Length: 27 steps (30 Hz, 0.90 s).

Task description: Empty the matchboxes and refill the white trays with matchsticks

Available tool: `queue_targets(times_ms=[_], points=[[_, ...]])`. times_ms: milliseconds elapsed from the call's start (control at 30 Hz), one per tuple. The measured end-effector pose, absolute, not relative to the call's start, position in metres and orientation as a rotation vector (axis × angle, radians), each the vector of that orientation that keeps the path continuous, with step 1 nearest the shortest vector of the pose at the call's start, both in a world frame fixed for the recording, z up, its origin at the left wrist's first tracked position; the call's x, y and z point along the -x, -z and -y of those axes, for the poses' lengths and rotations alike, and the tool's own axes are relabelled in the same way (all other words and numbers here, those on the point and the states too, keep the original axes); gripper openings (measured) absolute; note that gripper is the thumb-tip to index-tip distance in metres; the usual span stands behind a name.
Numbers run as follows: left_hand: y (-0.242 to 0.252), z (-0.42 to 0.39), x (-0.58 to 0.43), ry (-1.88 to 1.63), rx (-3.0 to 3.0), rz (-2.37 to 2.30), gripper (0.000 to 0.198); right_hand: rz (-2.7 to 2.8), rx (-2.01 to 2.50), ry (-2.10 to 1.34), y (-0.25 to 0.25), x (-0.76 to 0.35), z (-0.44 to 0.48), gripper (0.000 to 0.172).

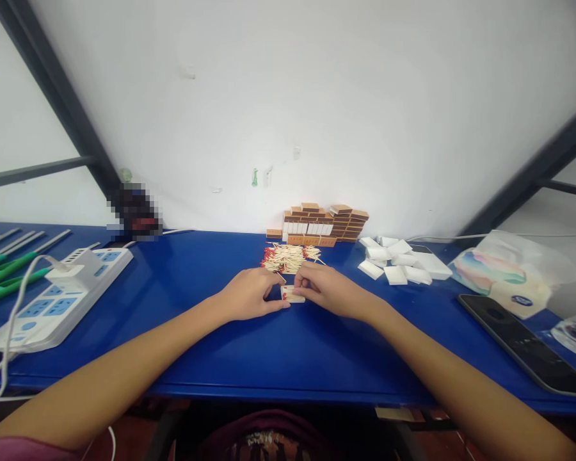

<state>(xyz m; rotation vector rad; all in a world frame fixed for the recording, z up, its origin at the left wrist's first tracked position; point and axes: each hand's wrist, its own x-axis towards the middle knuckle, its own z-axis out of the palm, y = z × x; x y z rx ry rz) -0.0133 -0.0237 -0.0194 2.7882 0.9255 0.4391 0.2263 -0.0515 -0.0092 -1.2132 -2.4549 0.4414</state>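
Note:
A small white matchbox tray with a few red-tipped matches in it lies on the blue table between my hands. From the left, my left hand curves around the tray, its thumb at the near edge and its fingers at the far side. My right hand is closed in a pinch over the tray's right part, its fingertips on the matches; the exact hold is partly hidden. Just beyond my hands spreads a heap of loose matches, most of their red heads towards the left.
Stacked brown matchboxes stand against the wall. Several white trays lie piled to the right, near a white box, a plastic packet and a dark phone. At left are a power strip and green-handled tools.

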Motion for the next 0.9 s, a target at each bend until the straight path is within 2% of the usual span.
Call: queue_targets(times_ms=[367, 600, 733, 900], points=[[0.018, 0.024, 0.013, -0.439, -2.790, -0.916, 0.033, 2.477, 1.218, -0.371, 0.012, -0.229, 0.049, 0.006], [0.020, 0.024, 0.012, -0.457, -2.777, -0.903, 0.034, 2.463, 1.164, -0.329, 0.007, -0.229, 0.052, 0.008], [0.019, 0.023, 0.012, -0.523, -2.631, -0.981, 0.042, 2.305, 1.145, -0.174, 0.002, -0.236, 0.047, 0.012], [0.014, 0.022, 0.014, -0.590, -2.579, -1.139, 0.045, 2.072, 1.364, 0.079, -0.001, -0.267, 0.028, 0.016]])
